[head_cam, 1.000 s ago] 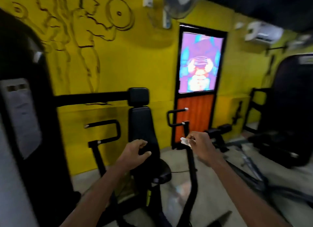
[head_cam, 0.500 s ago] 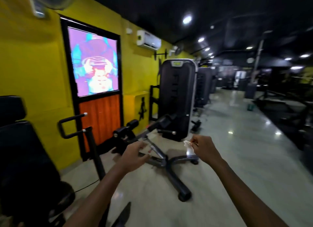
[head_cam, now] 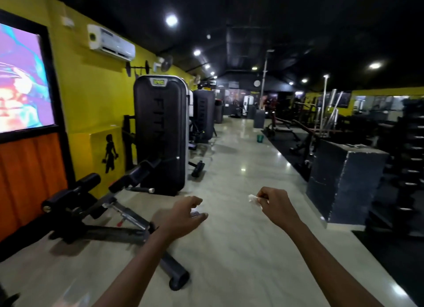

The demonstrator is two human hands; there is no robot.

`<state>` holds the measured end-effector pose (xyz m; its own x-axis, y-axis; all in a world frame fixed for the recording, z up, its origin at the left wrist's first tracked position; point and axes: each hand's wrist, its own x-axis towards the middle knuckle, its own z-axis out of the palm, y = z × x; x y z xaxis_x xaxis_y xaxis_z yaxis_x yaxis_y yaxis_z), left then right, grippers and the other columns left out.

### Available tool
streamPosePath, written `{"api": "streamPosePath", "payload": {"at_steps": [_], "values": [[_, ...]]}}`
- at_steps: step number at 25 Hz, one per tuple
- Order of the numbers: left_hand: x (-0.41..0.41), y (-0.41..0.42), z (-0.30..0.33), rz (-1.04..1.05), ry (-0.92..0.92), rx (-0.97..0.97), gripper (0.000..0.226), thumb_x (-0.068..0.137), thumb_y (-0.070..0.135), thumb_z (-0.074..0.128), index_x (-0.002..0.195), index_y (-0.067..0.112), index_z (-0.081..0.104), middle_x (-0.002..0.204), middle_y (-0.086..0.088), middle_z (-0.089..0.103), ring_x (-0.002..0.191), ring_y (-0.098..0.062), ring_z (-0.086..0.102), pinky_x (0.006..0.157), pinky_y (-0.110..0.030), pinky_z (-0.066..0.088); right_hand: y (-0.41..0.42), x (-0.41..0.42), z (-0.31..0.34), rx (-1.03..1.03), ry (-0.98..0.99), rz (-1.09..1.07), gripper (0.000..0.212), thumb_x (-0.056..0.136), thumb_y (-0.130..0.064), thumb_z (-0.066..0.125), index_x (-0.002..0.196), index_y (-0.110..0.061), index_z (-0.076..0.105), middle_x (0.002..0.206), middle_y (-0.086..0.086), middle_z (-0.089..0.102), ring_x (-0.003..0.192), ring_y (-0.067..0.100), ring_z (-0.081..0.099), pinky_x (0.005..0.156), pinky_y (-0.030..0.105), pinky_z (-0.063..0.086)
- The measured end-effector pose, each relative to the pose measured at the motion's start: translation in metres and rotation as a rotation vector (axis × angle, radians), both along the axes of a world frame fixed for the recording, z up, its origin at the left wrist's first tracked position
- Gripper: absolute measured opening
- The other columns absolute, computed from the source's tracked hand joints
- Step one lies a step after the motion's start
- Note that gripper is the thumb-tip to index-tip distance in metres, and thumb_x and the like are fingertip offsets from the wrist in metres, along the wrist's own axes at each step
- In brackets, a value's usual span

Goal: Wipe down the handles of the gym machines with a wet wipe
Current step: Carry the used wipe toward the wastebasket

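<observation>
My right hand (head_cam: 275, 205) is held out over the floor and pinches a small crumpled white wet wipe (head_cam: 254, 199) between thumb and fingers. My left hand (head_cam: 183, 217) hovers beside it, fingers loosely curled and apart, holding nothing. Below and left of my left hand lies a low black bench (head_cam: 96, 205) with padded rollers and a metal frame. Behind it stands a tall black weight-stack machine (head_cam: 160, 132) against the yellow wall, with a short chrome-tipped handle (head_cam: 142, 189) at its foot. Neither hand touches any machine.
A shiny pale floor aisle (head_cam: 238, 169) runs ahead between the machines on the left and a dark grey block (head_cam: 344, 180) and racks on the right. A green bucket (head_cam: 259, 138) stands far down the aisle. An orange door (head_cam: 29, 173) is at the left.
My view has swung right, away from the seated machine and its handles toward the long aisle. Both hands stay out in front, the wipe still pinched in the right.
</observation>
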<state>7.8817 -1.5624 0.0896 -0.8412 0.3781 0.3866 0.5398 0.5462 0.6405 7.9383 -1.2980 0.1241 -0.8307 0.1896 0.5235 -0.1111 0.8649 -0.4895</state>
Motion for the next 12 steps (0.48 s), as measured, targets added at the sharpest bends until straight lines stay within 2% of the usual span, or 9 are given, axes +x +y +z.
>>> {"api": "streamPosePath", "payload": {"at_steps": [1, 3, 5, 7, 10, 12], "values": [[-0.018, 0.017, -0.003, -0.020, 0.001, 0.002, 0.043, 0.084, 0.027, 0.069, 0.122, 0.009, 0.058, 0.110, 0.003, 0.055, 0.100, -0.008, 0.054, 0.070, -0.001, 0.040, 0.015, -0.012, -0.003, 0.001, -0.004, -0.011, 0.012, 0.081, -0.010, 0.063, 0.072, -0.003, 0.066, 0.066, 0.008, 0.065, 0.062, 0.017, 0.059, 0.058, 0.032, 0.045], [-0.062, 0.050, -0.009, -0.052, 0.001, 0.004, 0.049, 0.080, 0.037, 0.069, 0.119, 0.010, 0.059, 0.109, 0.002, 0.059, 0.101, -0.011, 0.057, 0.077, -0.008, 0.043, 0.046, -0.045, -0.008, 0.003, 0.005, -0.034, 0.015, 0.082, -0.012, 0.064, 0.071, -0.003, 0.065, 0.064, 0.008, 0.064, 0.059, 0.015, 0.056, 0.056, 0.030, 0.043], [-0.111, 0.082, -0.017, -0.100, -0.013, 0.025, 0.067, 0.069, 0.055, 0.061, 0.118, 0.010, 0.060, 0.110, 0.000, 0.061, 0.103, -0.012, 0.059, 0.087, -0.022, 0.048, 0.079, -0.087, -0.011, 0.018, 0.020, -0.067, 0.014, 0.082, -0.011, 0.064, 0.070, -0.003, 0.064, 0.062, 0.006, 0.063, 0.058, 0.015, 0.055, 0.056, 0.030, 0.042], [-0.161, 0.110, -0.019, -0.134, -0.007, 0.038, 0.082, 0.059, 0.067, 0.051, 0.118, 0.011, 0.061, 0.109, 0.001, 0.061, 0.103, -0.011, 0.059, 0.089, -0.027, 0.049, 0.108, -0.134, -0.012, 0.024, 0.025, -0.093, 0.013, 0.080, -0.009, 0.064, 0.068, -0.005, 0.063, 0.062, 0.004, 0.061, 0.058, 0.015, 0.054, 0.057, 0.030, 0.042], [-0.242, 0.151, -0.007, -0.170, 0.001, 0.003, 0.082, 0.060, 0.067, 0.050, 0.118, 0.011, 0.061, 0.108, 0.003, 0.061, 0.102, -0.010, 0.058, 0.088, -0.021, 0.048, 0.148, -0.209, -0.006, 0.008, -0.020, -0.142, 0.014, 0.080, -0.007, 0.063, 0.067, -0.012, 0.061, 0.067, 0.003, 0.064, 0.064, 0.016, 0.058, 0.060, 0.030, 0.045], [-0.302, 0.181, 0.011, -0.182, 0.008, -0.013, 0.071, 0.066, 0.058, 0.057, 0.118, 0.010, 0.060, 0.109, 0.002, 0.061, 0.102, -0.010, 0.058, 0.086, -0.015, 0.046, 0.175, -0.262, 0.003, -0.010, -0.016, -0.184, 0.010, 0.081, -0.008, 0.061, 0.071, -0.012, 0.064, 0.072, 0.003, 0.067, 0.068, 0.016, 0.060, 0.063, 0.029, 0.046]]}}
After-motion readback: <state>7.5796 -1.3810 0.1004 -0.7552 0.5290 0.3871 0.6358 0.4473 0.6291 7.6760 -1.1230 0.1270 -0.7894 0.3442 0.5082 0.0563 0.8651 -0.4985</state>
